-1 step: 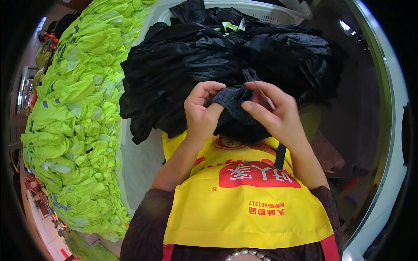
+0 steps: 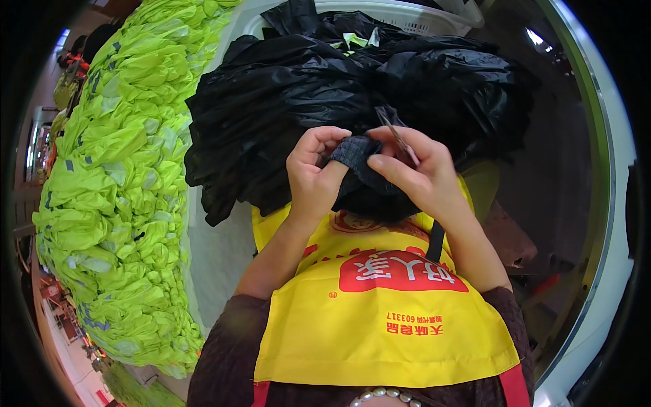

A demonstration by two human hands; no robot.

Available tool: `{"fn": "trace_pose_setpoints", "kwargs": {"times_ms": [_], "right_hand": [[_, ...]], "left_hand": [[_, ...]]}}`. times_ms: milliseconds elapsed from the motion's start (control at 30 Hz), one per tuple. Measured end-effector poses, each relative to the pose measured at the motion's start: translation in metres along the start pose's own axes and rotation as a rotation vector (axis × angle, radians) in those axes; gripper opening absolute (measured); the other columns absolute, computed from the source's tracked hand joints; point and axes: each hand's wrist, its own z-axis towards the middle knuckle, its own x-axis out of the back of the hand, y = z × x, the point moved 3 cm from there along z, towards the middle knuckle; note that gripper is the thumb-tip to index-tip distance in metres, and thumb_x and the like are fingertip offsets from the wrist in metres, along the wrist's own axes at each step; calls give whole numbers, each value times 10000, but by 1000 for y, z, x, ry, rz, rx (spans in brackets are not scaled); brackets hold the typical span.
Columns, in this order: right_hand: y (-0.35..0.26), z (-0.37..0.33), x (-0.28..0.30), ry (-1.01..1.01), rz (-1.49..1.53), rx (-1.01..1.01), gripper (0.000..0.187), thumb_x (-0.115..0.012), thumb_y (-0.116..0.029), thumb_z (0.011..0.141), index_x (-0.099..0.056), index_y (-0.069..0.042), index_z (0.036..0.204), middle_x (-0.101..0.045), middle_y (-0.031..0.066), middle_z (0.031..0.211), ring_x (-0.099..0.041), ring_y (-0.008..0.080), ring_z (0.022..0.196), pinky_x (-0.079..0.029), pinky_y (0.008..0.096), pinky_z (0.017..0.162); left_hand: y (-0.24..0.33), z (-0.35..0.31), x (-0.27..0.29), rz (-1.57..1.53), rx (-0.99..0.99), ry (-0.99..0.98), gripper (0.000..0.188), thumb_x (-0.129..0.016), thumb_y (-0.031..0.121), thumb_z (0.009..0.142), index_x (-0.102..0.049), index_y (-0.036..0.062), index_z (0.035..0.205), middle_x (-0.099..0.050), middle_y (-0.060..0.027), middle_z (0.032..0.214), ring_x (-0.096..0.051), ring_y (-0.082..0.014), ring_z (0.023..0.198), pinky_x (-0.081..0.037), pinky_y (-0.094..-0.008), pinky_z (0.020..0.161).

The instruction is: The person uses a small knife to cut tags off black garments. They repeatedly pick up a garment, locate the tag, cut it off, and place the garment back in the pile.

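Observation:
My left hand (image 2: 317, 163) is closed on the dark, ribbed elastic cuff (image 2: 352, 150) of a black garment, thumb on the near side. Close by on the right, my right hand (image 2: 422, 166) pinches at the cuff's edge with thumb and forefinger. In its palm it also holds slim, pointed metal thread snips (image 2: 400, 140), the blades angled up and to the left. Behind both hands lies a large heap of shiny black garments (image 2: 278, 95), with a loose dark strip rising near the snips. The lower fingers of the right hand are partly hidden.
A tall pile of bright yellow-green garments (image 2: 122, 203) with grey patches stands along my left. White plastic basket (image 2: 407, 20) edges show behind the black heap. My yellow apron (image 2: 380, 339) covers my lap, and a pale curved edge (image 2: 614, 169) runs down the right.
My right hand has shifted slightly left, onto the cuff's edge. The snips have turned and show more clearly now. My left hand has stayed in place.

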Motion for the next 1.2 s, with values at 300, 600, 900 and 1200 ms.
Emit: {"fn": "trace_pose_setpoints", "kwargs": {"times_ms": [300, 600, 900, 1200], "right_hand": [[18, 7, 1, 96, 2, 322, 84, -662, -68, 768, -627, -13, 820, -611, 61, 751, -567, 130, 657, -435, 232, 608], [18, 2, 14, 103, 2, 283, 93, -649, -85, 792, -618, -8, 831, -619, 45, 751, -569, 97, 674, -433, 214, 608], [35, -6, 49, 82, 78, 58, 249, -509, -242, 871, -579, -7, 911, -531, 29, 701, -496, 112, 650, -388, 250, 572], [28, -2, 34, -188, -572, 256, 374, -530, -363, 854, -576, -2, 767, -559, 139, 664, -558, 285, 603, -426, 344, 541]], "left_hand": [[-10, 1, -4, 14, 66, -113, 205, -522, -64, 793, -586, -4, 978, -615, -35, 872, -569, -86, 800, -445, -194, 732], [-24, -4, -11, -158, 244, -133, 272, -396, -51, 767, -571, -17, 973, -607, -74, 916, -589, -123, 816, -472, -230, 770], [-33, -8, -10, -371, 363, -85, 302, -357, -38, 774, -533, -22, 1019, -613, -114, 951, -612, -175, 863, -487, -277, 804], [-33, -9, -12, -313, 366, -159, 258, -403, -13, 812, -545, -6, 1028, -610, -106, 959, -609, -159, 878, -495, -262, 791]]}}
